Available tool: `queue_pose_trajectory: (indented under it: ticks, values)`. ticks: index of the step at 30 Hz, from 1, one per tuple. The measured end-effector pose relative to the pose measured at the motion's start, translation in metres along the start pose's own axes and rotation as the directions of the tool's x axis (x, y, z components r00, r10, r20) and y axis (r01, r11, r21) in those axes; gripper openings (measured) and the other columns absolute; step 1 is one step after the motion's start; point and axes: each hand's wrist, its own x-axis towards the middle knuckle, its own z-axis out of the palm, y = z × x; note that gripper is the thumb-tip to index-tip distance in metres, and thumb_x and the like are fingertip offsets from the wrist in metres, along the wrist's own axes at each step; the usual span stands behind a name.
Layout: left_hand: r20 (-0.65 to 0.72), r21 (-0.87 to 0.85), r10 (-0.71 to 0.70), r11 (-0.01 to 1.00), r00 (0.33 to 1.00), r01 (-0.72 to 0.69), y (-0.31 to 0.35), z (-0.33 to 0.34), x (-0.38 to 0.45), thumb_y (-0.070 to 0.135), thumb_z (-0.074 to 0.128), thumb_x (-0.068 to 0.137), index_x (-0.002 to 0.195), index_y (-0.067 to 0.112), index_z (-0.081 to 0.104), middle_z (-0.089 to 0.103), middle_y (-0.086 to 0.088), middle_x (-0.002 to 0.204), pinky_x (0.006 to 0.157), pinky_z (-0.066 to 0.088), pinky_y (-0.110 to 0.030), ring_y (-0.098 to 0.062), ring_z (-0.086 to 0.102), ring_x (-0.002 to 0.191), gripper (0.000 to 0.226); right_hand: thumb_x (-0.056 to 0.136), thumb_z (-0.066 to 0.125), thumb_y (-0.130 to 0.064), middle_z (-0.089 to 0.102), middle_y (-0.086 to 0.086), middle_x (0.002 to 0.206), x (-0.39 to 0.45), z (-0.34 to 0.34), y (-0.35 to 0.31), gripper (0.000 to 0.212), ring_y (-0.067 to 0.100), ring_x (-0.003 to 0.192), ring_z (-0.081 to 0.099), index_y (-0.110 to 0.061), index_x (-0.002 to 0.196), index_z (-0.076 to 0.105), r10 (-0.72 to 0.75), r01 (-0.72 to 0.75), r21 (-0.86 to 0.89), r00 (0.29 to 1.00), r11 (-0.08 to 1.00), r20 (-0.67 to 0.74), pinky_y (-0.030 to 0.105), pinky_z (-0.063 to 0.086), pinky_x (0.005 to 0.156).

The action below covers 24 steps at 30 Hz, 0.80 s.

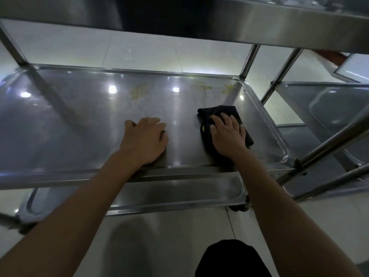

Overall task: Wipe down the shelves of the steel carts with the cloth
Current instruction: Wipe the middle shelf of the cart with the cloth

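The middle shelf [83,120] of a steel cart fills the view, shiny and rimmed. A dark folded cloth [221,111] lies flat on its right part. My right hand [227,133] presses down on the cloth with fingers spread and fairly straight. My left hand [144,138] rests on the bare steel to the left of the cloth, fingers curled under, holding nothing. Yellowish smears [137,91] mark the shelf toward its far edge, with more smears [203,86] to the right.
The cart's top shelf [259,23] overhangs at the top of the view. A lower shelf [179,194] shows beneath the front rim. A second steel cart [327,104] stands close on the right, its tube legs crossing. White tiled floor lies below.
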Motion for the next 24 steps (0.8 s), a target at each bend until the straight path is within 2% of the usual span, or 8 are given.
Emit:
queue_pose_trajectory:
  ticks: [2, 3, 7, 10, 14, 16, 20, 24]
  values:
    - [-0.031, 0.018, -0.004, 1.0, 1.0, 0.005, -0.01, 0.0, -0.01, 0.037, 0.034, 0.096, 0.087, 0.027, 0.055, 0.056, 0.01, 0.091, 0.079, 0.023, -0.038, -0.017, 0.057, 0.102, 0.025, 0.105, 0.026, -0.039, 0.012, 0.003, 0.166, -0.001, 0.003, -0.008, 0.047, 0.027, 0.154, 0.0, -0.035, 0.152, 0.025, 0.003, -0.003, -0.002, 1.0, 1.0, 0.002, 0.056, -0.001, 0.122]
    - [-0.042, 0.021, -0.009, 1.0, 0.999, 0.01, -0.015, 0.001, -0.014, 0.037, 0.035, 0.096, 0.09, 0.027, 0.059, 0.058, 0.01, 0.093, 0.08, 0.022, -0.038, -0.016, 0.057, 0.102, 0.026, 0.105, 0.026, -0.039, 0.012, 0.003, 0.166, -0.001, 0.006, -0.013, 0.048, 0.027, 0.154, 0.0, -0.035, 0.152, 0.025, -0.001, 0.001, 0.001, 1.0, 1.0, 0.003, 0.056, -0.001, 0.122]
    - [-0.103, -0.011, -0.043, 0.999, 0.994, 0.042, -0.036, 0.002, -0.03, 0.04, 0.043, 0.097, 0.12, 0.027, 0.066, 0.066, 0.006, 0.121, 0.094, 0.028, -0.046, -0.02, 0.056, 0.121, 0.035, 0.104, 0.027, -0.041, 0.013, 0.002, 0.166, -0.002, 0.017, -0.037, 0.049, 0.027, 0.154, 0.002, -0.035, 0.152, 0.026, -0.042, 0.042, 0.007, 0.999, 0.999, -0.01, 0.056, 0.0, 0.122]
    - [-0.112, -0.044, -0.064, 0.997, 0.992, 0.06, -0.045, -0.004, -0.044, 0.044, 0.041, 0.095, 0.126, 0.027, 0.067, 0.065, 0.004, 0.131, 0.099, 0.03, -0.049, -0.022, 0.055, 0.125, 0.044, 0.104, 0.028, -0.041, 0.014, 0.004, 0.166, -0.004, 0.024, -0.055, 0.048, 0.028, 0.154, 0.003, -0.034, 0.152, 0.028, -0.075, 0.075, 0.002, 0.997, 0.997, -0.016, 0.057, 0.0, 0.121]
    - [-0.143, -0.054, -0.065, 0.997, 0.988, 0.058, -0.058, -0.018, -0.067, 0.039, 0.053, 0.096, 0.123, 0.027, 0.069, 0.066, 0.005, 0.128, 0.099, 0.031, -0.047, -0.022, 0.055, 0.124, 0.034, 0.105, 0.028, -0.041, 0.016, 0.006, 0.165, -0.01, 0.033, -0.08, 0.049, 0.03, 0.153, 0.005, -0.032, 0.152, 0.029, -0.127, 0.128, 0.001, 0.991, 0.992, -0.03, 0.058, 0.001, 0.121]
    - [-0.193, -0.073, -0.028, 0.997, 0.981, 0.014, -0.069, -0.026, -0.085, 0.038, 0.058, 0.094, 0.117, 0.027, 0.072, 0.067, 0.005, 0.122, 0.094, 0.032, -0.042, -0.022, 0.056, 0.119, 0.029, 0.105, 0.028, -0.041, 0.017, 0.006, 0.165, -0.014, 0.036, -0.089, 0.048, 0.03, 0.153, 0.005, -0.032, 0.152, 0.03, -0.133, 0.133, -0.004, 0.991, 0.991, -0.032, 0.058, 0.002, 0.121]
    - [-0.209, -0.11, 0.086, 0.988, 0.974, -0.111, -0.093, -0.042, -0.127, 0.055, 0.06, 0.087, 0.097, 0.026, 0.078, 0.066, 0.005, 0.106, 0.083, 0.038, -0.037, -0.019, 0.054, 0.106, 0.035, 0.105, 0.029, -0.041, 0.017, 0.006, 0.165, -0.019, 0.038, -0.1, 0.048, 0.03, 0.153, 0.006, -0.032, 0.153, 0.029, -0.131, 0.13, -0.011, 0.991, 0.991, -0.023, 0.058, 0.002, 0.121]
    - [-0.178, -0.079, 0.209, 0.971, 0.962, -0.226, -0.102, -0.038, -0.146, 0.034, 0.085, 0.079, 0.098, 0.023, 0.079, 0.066, 0.001, 0.105, 0.078, 0.048, -0.046, -0.027, 0.058, 0.104, 0.023, 0.105, 0.028, -0.04, 0.017, 0.005, 0.165, -0.024, 0.038, -0.109, 0.048, 0.029, 0.154, 0.005, -0.032, 0.153, 0.03, -0.151, 0.151, -0.002, 0.989, 0.989, 0.0, 0.057, 0.001, 0.121]
